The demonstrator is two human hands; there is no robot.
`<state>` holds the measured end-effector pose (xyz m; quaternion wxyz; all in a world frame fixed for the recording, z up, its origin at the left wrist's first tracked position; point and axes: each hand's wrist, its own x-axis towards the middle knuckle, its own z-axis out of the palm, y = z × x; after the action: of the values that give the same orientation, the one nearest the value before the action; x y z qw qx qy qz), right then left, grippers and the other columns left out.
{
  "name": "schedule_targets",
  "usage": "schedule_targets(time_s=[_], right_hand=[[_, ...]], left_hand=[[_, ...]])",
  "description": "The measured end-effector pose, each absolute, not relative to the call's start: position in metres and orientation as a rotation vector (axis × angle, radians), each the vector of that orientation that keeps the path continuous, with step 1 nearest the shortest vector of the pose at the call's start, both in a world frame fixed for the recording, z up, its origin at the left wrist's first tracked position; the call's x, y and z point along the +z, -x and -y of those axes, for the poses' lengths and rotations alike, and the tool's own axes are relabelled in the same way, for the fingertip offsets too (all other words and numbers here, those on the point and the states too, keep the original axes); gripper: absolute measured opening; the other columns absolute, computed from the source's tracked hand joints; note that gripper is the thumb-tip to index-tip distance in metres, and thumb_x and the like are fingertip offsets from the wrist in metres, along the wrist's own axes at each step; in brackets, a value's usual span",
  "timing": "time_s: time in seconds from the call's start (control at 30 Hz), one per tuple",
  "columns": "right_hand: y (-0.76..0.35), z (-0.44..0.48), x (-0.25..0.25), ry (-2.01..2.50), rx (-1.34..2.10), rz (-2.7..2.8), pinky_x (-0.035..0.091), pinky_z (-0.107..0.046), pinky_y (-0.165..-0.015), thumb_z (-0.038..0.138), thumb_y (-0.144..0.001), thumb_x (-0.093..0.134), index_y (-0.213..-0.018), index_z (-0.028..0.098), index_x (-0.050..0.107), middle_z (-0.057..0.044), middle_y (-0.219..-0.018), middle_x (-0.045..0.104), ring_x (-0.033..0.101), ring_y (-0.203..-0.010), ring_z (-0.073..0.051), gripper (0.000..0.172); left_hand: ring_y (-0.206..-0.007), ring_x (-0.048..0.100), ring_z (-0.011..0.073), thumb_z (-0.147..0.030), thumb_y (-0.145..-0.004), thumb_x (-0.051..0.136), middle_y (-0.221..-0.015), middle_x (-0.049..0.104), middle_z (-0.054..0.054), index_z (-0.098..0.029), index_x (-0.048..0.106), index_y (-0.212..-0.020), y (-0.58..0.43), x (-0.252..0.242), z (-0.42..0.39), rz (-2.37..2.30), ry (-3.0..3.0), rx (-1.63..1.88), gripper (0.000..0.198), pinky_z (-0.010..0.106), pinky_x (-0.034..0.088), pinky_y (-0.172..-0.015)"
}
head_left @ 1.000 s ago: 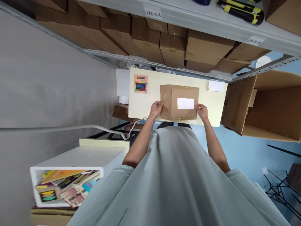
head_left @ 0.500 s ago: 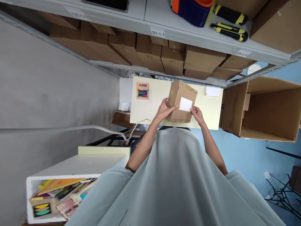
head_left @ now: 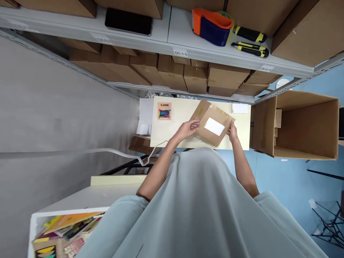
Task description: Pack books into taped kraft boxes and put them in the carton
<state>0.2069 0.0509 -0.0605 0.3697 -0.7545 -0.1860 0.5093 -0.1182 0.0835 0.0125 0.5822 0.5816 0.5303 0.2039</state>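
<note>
A taped brown cardboard box [head_left: 219,115] is held at a slant over the cream table [head_left: 178,116]. A white label [head_left: 214,126] lies flat on its upward face. My left hand [head_left: 188,129] grips the box's left side with curled fingers. On the opposite side, my right hand [head_left: 233,132] holds the right edge, its fingers partly hidden by the box. Whether the box's underside touches the table cannot be made out. To the left on the table is a pink card [head_left: 164,111] with a colourful picture. A white stack of labels or paper [head_left: 240,108] lies at the table's far right.
Over the table's far side runs a grey shelf [head_left: 181,41] bearing a black phone [head_left: 128,22], an orange-and-blue tape dispenser [head_left: 212,30] and yellow-black cutters [head_left: 251,49]. Cardboard boxes [head_left: 172,71] line the level below. A large open carton [head_left: 306,125] stands right of the table.
The box has turned clockwise and tilted. My right hand has moved from the label's corner to the box's right edge. The camera view has shifted, showing more of the upper shelf.
</note>
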Motion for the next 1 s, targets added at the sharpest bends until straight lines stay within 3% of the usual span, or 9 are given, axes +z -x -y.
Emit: schedule_targets(time_s=[0.1,0.23,0.33,0.43,0.53,0.63,0.73,0.83,1.0], right_hand=[[-0.208,-0.053,-0.063,1.992,1.303,0.522,0.066,-0.041,-0.083,0.061,-0.086,0.069,-0.104,0.022,0.067,-0.009,-0.094,0.079,0.075,-0.089,-0.025,0.043],[-0.204,-0.052,-0.055,1.966,1.262,0.566,0.064,-0.042,-0.087,0.049,-0.078,0.075,-0.097,0.022,0.062,-0.004,-0.081,0.075,0.072,-0.085,-0.023,0.035],[-0.204,-0.044,-0.033,1.862,1.204,0.682,0.063,-0.041,-0.089,0.05,-0.08,0.074,-0.103,0.022,0.064,-0.005,-0.09,0.078,0.074,-0.089,-0.024,0.037],[-0.207,-0.027,-0.002,1.703,1.128,0.893,0.063,-0.042,-0.091,0.054,-0.086,0.074,-0.108,0.024,0.065,-0.008,-0.104,0.08,0.076,-0.096,-0.026,0.038],[-0.207,-0.01,0.021,1.602,1.129,1.017,0.062,-0.043,-0.096,0.054,-0.09,0.076,-0.102,0.026,0.064,-0.008,-0.105,0.079,0.077,-0.101,-0.027,0.032],[-0.202,0.001,0.024,1.553,1.155,1.101,0.06,-0.047,-0.107,0.051,-0.089,0.078,-0.094,0.027,0.064,-0.008,-0.109,0.079,0.076,-0.112,-0.029,0.028],[-0.197,0.007,0.015,1.583,1.12,1.158,0.053,-0.052,-0.119,0.05,-0.09,0.075,-0.097,0.027,0.067,-0.01,-0.12,0.079,0.073,-0.125,-0.03,0.025],[-0.195,0.015,0.007,1.661,1.074,1.174,0.05,-0.054,-0.124,0.054,-0.091,0.072,-0.104,0.027,0.069,-0.012,-0.127,0.078,0.071,-0.131,-0.031,0.03],[-0.19,0.028,0.014,1.706,1.131,1.129,0.051,-0.053,-0.125,0.061,-0.091,0.076,-0.119,0.026,0.07,-0.013,-0.135,0.076,0.071,-0.132,-0.031,0.045]], left_hand=[[-0.124,0.077,0.0272,-0.019,-0.083,0.07,-0.132,0.081,0.009,-0.022,0.076,-0.128,0.108,-0.003,-0.082,-1.335,-1.349,0.411,0.046,0.043,0.058,-0.116],[-0.132,0.073,0.0288,-0.022,-0.09,0.068,-0.137,0.078,0.011,-0.022,0.076,-0.129,0.102,-0.011,-0.089,-1.49,-1.339,0.439,0.039,0.045,0.057,-0.117],[-0.141,0.066,0.0311,-0.034,-0.097,0.069,-0.154,0.067,0.016,-0.021,0.07,-0.141,0.113,-0.007,-0.1,-1.624,-1.294,0.62,0.046,0.046,0.056,-0.117],[-0.152,0.056,0.0343,-0.056,-0.101,0.071,-0.169,0.052,0.02,-0.023,0.058,-0.157,0.13,0.005,-0.111,-1.653,-1.186,0.805,0.066,0.048,0.051,-0.122],[-0.162,0.045,0.034,-0.075,-0.102,0.059,-0.178,0.041,0.014,-0.034,0.043,-0.169,0.138,0.02,-0.118,-1.537,-1.112,0.861,0.08,0.048,0.048,-0.125],[-0.166,0.04,0.0325,-0.081,-0.103,0.05,-0.179,0.039,0.01,-0.042,0.029,-0.174,0.135,0.028,-0.123,-1.44,-1.095,0.848,0.084,0.049,0.049,-0.123],[-0.164,0.042,0.0334,-0.076,-0.096,0.068,-0.176,0.044,0.014,-0.037,0.026,-0.176,0.126,0.022,-0.124,-1.463,-1.105,0.847,0.099,0.049,0.046,-0.126],[-0.158,0.05,0.0355,-0.068,-0.087,0.084,-0.177,0.041,0.018,-0.033,0.02,-0.178,0.118,0.012,-0.118,-1.48,-1.091,0.825,0.117,0.048,0.049,-0.124],[-0.141,0.066,0.0327,-0.066,-0.092,0.078,-0.18,0.033,0.023,-0.03,0.024,-0.177,0.104,0.004,-0.109,-1.436,-0.981,0.76,0.107,0.045,0.062,-0.108]])
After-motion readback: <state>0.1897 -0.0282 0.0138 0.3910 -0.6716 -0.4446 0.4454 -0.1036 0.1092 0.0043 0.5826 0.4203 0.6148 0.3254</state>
